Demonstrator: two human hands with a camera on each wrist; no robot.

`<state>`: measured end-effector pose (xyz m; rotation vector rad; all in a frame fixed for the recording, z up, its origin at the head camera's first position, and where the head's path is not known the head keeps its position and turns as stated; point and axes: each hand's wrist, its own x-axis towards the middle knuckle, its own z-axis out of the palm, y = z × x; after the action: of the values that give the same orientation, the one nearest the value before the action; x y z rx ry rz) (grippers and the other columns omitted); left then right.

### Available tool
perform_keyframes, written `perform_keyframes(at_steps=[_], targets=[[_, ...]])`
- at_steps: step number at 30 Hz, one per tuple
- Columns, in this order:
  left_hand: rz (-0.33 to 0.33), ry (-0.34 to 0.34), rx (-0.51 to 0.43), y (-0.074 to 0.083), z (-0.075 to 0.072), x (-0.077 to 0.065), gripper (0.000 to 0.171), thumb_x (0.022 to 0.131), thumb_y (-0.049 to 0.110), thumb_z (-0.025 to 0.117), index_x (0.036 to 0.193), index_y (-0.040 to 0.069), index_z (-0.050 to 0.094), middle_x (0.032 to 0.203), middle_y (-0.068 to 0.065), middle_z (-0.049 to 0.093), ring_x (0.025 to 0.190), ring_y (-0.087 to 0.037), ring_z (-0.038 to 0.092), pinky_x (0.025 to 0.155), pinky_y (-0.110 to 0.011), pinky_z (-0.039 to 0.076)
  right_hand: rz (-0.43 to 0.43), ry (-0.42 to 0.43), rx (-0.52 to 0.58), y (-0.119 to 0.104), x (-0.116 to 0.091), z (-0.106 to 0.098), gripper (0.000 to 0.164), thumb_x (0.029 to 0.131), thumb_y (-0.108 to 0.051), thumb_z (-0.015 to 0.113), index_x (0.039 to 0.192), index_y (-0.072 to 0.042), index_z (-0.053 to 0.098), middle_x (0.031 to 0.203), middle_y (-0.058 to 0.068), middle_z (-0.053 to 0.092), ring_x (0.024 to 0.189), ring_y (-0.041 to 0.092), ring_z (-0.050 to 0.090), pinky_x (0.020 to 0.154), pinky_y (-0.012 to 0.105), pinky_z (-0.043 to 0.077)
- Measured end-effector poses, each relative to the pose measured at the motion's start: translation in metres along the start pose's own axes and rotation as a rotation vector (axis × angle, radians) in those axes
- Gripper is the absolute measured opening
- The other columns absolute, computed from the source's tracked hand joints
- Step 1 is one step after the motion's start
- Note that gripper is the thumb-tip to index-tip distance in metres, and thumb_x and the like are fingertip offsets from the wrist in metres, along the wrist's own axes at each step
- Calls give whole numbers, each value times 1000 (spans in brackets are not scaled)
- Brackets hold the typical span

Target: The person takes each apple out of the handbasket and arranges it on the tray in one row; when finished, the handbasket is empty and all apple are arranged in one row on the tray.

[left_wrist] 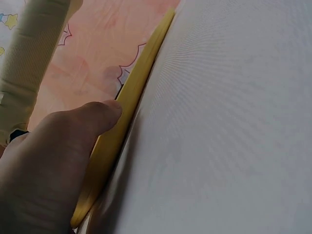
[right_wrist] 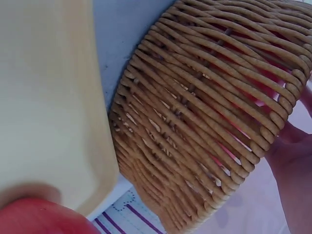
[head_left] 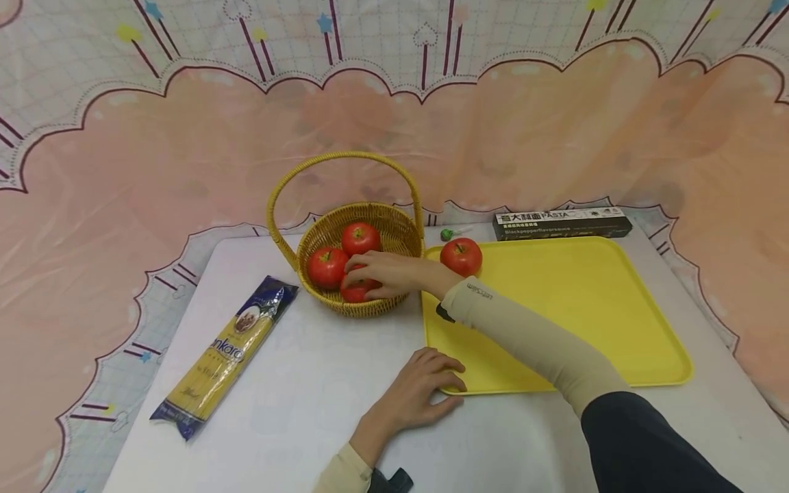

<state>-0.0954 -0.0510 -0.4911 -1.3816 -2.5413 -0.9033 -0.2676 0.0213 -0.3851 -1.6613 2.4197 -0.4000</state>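
Observation:
My right hand (head_left: 388, 274) reaches into the yellow wicker basket (head_left: 360, 308), its fingers curled over a red apple (head_left: 353, 292) near the front rim. Two more apples sit beside it, one at the left (head_left: 327, 268) and one behind (head_left: 361, 237). In the right wrist view, the basket's woven side (right_wrist: 195, 107) hides most of that hand's grip. At the near left corner of the yellow tray (head_left: 555, 294), my left hand (head_left: 416, 390) holds the rim, with the thumb (left_wrist: 105, 114) against the outer edge. Another apple (head_left: 461, 257) lies at the tray's far left corner.
A pack of spaghetti (head_left: 231, 356) lies slanted on the white table (head_left: 296, 424) at the left. Behind the tray stands a black and white pasta box (head_left: 562, 223). Near the apple on the tray is a small green item (head_left: 447, 234). A patterned cloth (head_left: 542, 137) hangs behind.

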Motion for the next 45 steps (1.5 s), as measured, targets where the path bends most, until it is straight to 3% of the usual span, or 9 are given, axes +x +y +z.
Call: perform_keyframes(at_steps=[14,26,37,45], targets=[[20,22,13,-3,3,-1,10,87,35,64,91,27,69,114,9,63,110,-7,51,105,-33,33,53,-150,7,-2,14,-3,46,90,-27,61,134,-30,51,140,-1,41,126,18,43,108,36,35],[14,21,9,-1,0,1,10,87,34,64,92,27,69,114,9,63,110,-8,51,105,-32,34,60,-212,3,1,20,-6,47,91,-28,59,136,-30,48,138,0,39,127,17,41,108,36,36],[-2,18,-10,0,1,-1,10,87,34,65,93,26,69,115,9,62,110,-7,51,105,-32,34,106,-184,63,-4,15,-4,47,91,-26,60,136,-29,49,140,1,38,126,19,43,109,38,35],[8,23,11,-1,0,0,9,86,34,66,92,28,69,115,10,62,111,-7,51,106,-32,33,121,-50,127,4,4,-2,46,88,-27,63,133,-25,52,140,3,38,125,20,46,108,37,36]])
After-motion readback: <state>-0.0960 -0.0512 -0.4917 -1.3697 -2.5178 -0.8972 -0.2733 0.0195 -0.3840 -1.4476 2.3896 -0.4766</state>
